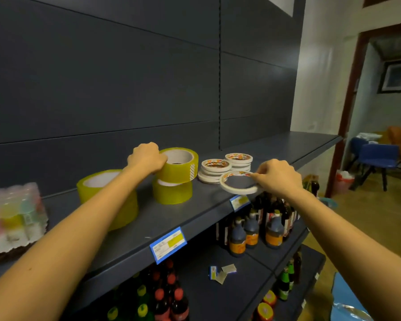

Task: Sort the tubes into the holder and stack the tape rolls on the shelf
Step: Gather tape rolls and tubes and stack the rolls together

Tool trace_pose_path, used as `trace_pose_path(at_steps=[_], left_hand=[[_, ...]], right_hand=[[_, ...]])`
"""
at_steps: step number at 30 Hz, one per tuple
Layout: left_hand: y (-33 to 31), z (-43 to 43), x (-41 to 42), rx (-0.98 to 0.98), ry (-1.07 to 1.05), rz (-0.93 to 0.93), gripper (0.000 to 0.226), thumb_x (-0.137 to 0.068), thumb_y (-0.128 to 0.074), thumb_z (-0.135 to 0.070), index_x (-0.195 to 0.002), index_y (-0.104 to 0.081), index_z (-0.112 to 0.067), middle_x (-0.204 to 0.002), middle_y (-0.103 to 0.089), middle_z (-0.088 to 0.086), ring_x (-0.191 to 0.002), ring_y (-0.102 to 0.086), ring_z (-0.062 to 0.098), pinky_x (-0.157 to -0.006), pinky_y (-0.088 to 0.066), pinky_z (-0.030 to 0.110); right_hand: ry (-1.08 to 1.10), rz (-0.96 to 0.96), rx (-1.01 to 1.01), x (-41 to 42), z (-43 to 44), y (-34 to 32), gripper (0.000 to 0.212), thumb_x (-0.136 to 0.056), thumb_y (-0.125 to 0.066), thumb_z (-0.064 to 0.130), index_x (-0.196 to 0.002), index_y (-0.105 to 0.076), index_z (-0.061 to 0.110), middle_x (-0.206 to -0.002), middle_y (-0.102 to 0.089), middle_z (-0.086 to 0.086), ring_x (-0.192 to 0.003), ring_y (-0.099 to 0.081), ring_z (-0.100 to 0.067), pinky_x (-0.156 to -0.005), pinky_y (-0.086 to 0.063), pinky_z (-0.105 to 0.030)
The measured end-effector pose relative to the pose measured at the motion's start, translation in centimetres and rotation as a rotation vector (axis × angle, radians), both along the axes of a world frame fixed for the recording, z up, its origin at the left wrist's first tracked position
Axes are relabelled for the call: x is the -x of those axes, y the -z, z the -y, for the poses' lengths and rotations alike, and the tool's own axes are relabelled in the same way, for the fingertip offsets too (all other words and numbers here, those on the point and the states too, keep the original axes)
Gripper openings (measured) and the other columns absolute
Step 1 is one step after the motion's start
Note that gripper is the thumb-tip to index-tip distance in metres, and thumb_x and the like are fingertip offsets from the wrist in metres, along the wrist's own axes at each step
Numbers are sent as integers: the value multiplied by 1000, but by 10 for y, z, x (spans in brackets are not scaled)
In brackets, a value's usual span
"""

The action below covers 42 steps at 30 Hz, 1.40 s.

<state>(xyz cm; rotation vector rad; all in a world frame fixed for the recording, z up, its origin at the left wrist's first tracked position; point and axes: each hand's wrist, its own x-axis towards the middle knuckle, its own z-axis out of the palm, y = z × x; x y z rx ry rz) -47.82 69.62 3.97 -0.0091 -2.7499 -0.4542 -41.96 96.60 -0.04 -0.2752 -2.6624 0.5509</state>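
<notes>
Pinching a thin white tape roll (235,191) in the right hand (278,177), nearly flat over the shelf (195,216), white stack (214,170) just beyond and left of the fingers (258,176). Gripping a tilted yellow roll (181,169) atop another with the left hand (146,157).

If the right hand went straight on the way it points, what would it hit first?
Likely the nearer white tape stack: the right hand, pinching a thin white roll, points left at it. Depth is unclear; the stack may lie farther back.
</notes>
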Motion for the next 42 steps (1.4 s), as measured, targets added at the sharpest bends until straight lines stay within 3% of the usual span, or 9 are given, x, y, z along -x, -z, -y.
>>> trace_pose_path(at_steps=[5,8,12,15,19,24,28,34,42], left_hand=[[4,-16,23,83,-186,48,25,-89,-49,-20,-101,-58,0,-111,-60,20,-104,-55,37,-79,-42,39],[9,-18,28,97,-255,141,24,-89,-50,-22,-96,-59,0,-110,-61,22,-101,-57,38,-81,-45,39],[15,-20,28,111,-344,173,31,-91,-46,-27,-103,-60,-2,-108,-64,20,-99,-60,36,-83,-47,38],[16,-26,20,176,-400,19,38,-95,-44,-36,-113,-56,-4,-117,-59,20,-108,-54,38,-86,-44,41],[12,-31,3,222,-368,-290,36,-95,-46,-31,-113,-55,-1,-112,-59,20,-106,-52,37,-85,-40,43],[4,-26,-22,334,-423,-355,36,-95,-46,-32,-115,-56,-4,-113,-61,15,-106,-51,33,-86,-38,41],[6,-16,-47,374,-466,-353,34,-95,-44,-33,-112,-57,-7,-110,-61,12,-104,-53,29,-84,-38,39],[19,17,-95,408,-606,-365,34,-95,-43,-34,-116,-55,-10,-111,-60,8,-103,-51,27,-81,-34,35],[45,97,-227,381,-878,-292,35,-94,-45,-31,-121,-54,-11,-119,-58,7,-108,-51,27,-86,-37,36]], right_hand=[[-84,-28,24,59,-20,-6,19,-84,-60,37,-87,-71,22,-98,-66,-8,-95,-60,-31,-69,-40,-30],[-177,-65,-12,92,-25,-15,22,-85,-59,37,-82,-70,18,-94,-67,-8,-89,-60,-30,-66,-39,-30],[-274,-96,-91,129,-23,-21,29,-87,-60,42,-91,-71,15,-91,-68,-7,-84,-62,-27,-63,-42,-30],[-338,-99,-89,152,-18,-20,29,-88,-60,38,-97,-71,12,-96,-69,-9,-90,-63,-29,-63,-44,-31],[-378,-34,-109,174,-14,-9,25,-88,-60,29,-96,-70,8,-97,-69,-12,-89,-63,-29,-69,-50,-35],[-433,-15,-297,187,-5,-10,35,-87,-60,37,-105,-66,7,-110,-63,-11,-102,-57,-28,-83,-51,-38],[-596,-126,-374,177,23,-28,38,-91,-54,38,-120,-61,14,-127,-51,-10,-118,-47,-30,-87,-44,-40],[-1072,-378,-220,107,116,-48,35,-91,-53,33,-124,-58,23,-129,-51,-1,-119,-48,-24,-84,-43,-36],[-1509,-486,-275,-18,261,-17,41,-93,-47,34,-132,-48,22,-134,-49,0,-121,-45,-22,-89,-42,-35]])
